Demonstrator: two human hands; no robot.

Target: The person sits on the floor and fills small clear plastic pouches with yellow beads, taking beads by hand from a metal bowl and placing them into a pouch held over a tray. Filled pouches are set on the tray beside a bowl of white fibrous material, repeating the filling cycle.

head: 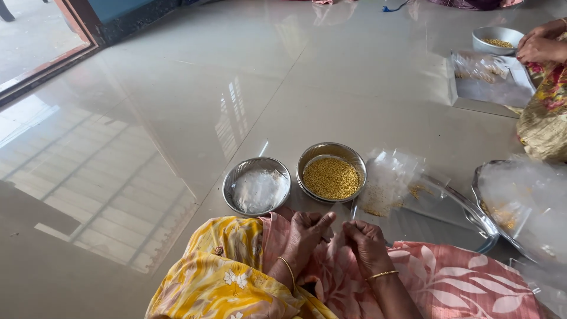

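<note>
My left hand and my right hand are close together over my lap, fingers curled and pinching. A small clear plastic packet seems to be held between them, but it is barely visible. Just beyond my hands stand two steel bowls. The left bowl holds white-looking clear plastic packets. The right bowl is full of small yellow grains. My lap is covered by pink and yellow flowered cloth.
A steel tray to my right carries clear bags and scattered grains. A second tray heaped with plastic lies at the far right. Another person's hands work by a bowl and tray at the top right. A doorway lies at the far left.
</note>
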